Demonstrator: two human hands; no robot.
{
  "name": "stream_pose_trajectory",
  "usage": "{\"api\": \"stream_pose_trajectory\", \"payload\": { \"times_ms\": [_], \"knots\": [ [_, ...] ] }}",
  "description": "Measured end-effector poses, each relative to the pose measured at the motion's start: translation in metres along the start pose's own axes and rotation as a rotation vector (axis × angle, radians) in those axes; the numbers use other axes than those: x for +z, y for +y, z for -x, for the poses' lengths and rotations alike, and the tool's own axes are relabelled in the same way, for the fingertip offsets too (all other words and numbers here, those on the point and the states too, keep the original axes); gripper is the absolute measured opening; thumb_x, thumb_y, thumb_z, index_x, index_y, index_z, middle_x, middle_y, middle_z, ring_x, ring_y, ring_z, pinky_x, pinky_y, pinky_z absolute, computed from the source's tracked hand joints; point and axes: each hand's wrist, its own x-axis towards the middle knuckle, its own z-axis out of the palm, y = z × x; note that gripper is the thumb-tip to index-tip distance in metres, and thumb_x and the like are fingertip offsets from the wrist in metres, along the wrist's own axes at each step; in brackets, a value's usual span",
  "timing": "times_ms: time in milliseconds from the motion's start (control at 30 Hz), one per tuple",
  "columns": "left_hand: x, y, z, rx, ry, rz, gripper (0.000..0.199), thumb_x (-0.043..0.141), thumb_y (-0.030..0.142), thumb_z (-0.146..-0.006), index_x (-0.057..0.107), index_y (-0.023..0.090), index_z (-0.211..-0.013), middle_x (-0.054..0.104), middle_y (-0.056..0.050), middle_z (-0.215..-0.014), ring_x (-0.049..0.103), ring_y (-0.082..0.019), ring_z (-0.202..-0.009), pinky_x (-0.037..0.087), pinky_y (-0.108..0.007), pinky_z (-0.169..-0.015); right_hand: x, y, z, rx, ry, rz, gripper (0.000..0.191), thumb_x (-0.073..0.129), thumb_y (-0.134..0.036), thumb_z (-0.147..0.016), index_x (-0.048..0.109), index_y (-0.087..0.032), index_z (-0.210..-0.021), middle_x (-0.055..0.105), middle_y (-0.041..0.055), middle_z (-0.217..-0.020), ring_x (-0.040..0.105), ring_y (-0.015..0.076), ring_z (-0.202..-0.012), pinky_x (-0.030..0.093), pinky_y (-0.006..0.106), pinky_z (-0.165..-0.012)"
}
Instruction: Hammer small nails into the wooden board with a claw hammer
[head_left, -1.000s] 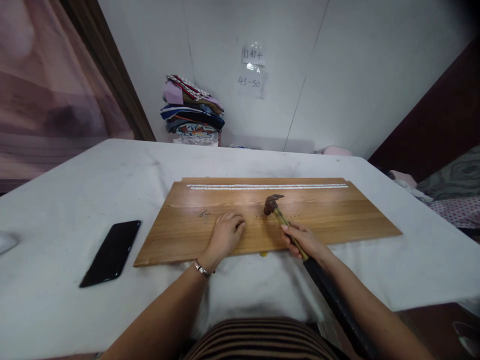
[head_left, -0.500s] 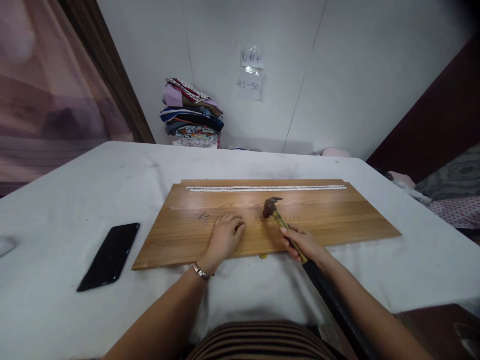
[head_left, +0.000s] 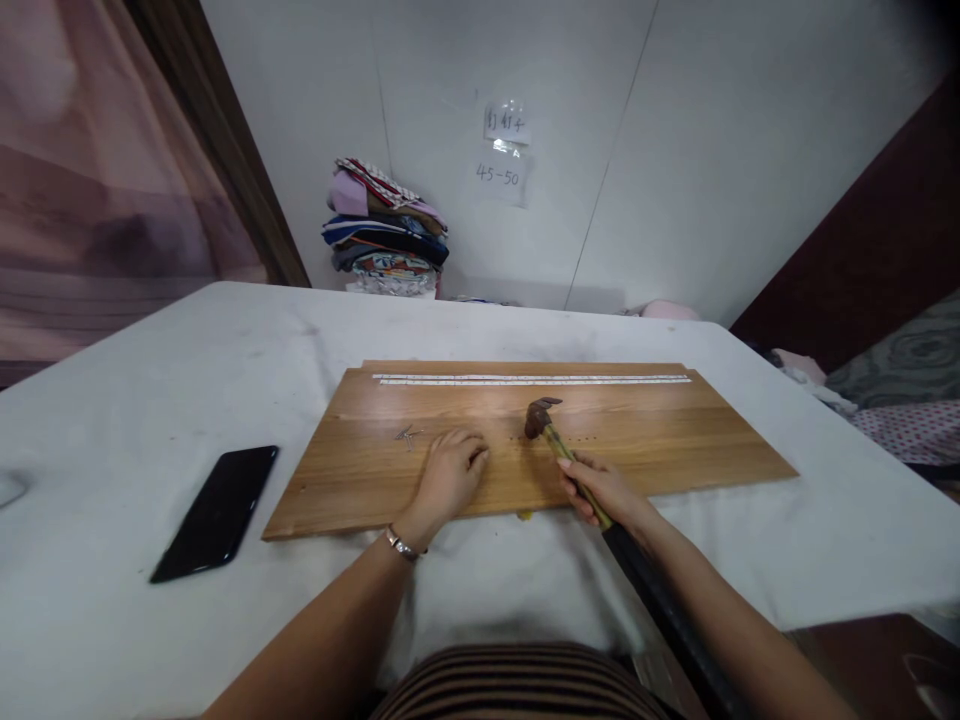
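Note:
My right hand [head_left: 596, 488] is closed around the handle of a claw hammer [head_left: 551, 432], near its yellowish upper part. The rusty brown head is over the middle of a wooden board [head_left: 697, 430], claw pointing away. From this angle I cannot tell whether the head touches the wood. My left hand [head_left: 454, 468] lies on the board left of the hammer, fingers loosely bent, with nothing visible in them. A small pile of nails [head_left: 407, 436] is just left of it. A row of small dark dots [head_left: 581, 438] runs along the board beside the hammer head.
Two white marked strips [head_left: 532, 379] lie along the board's far edge. A black phone [head_left: 217, 512] rests on the white-covered table [head_left: 300, 340] at the left. Folded clothes [head_left: 386, 230] are stacked against the wall, near paper notes [head_left: 501, 175].
Both hands, the hammer and the nails keep practically the same places. The whole view has shifted very slightly.

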Motion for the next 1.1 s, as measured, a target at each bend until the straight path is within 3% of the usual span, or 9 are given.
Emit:
{"api": "stream_pose_trajectory", "payload": {
  "times_ms": [500,1100],
  "knots": [
    [-0.0012,0.0001,-0.0001,-0.003,-0.008,-0.001,0.016,0.057,0.017,-0.091,0.072,0.021,-0.092,0.074,-0.006,-0.110,0.063,-0.024,-0.107,0.045,-0.042,-0.102,0.0009,-0.0037,0.0017,0.009,-0.003,0.015,0.054,0.064,-0.074,-0.072,0.044,-0.024,-0.069,0.040,-0.0103,-0.038,0.031,0.0057,-0.028,0.025,0.019,-0.029],
    [0.0018,-0.0038,-0.0002,0.010,-0.008,-0.005,0.017,0.056,0.018,-0.091,0.072,0.022,-0.092,0.074,-0.005,-0.107,0.063,-0.023,-0.107,0.045,-0.042,-0.102,-0.0003,0.0033,-0.0017,-0.004,-0.005,-0.036,0.050,0.067,-0.070,-0.072,0.048,-0.024,-0.076,0.047,-0.0094,-0.047,0.033,0.0061,-0.030,0.026,0.020,-0.028]
  ]
}}
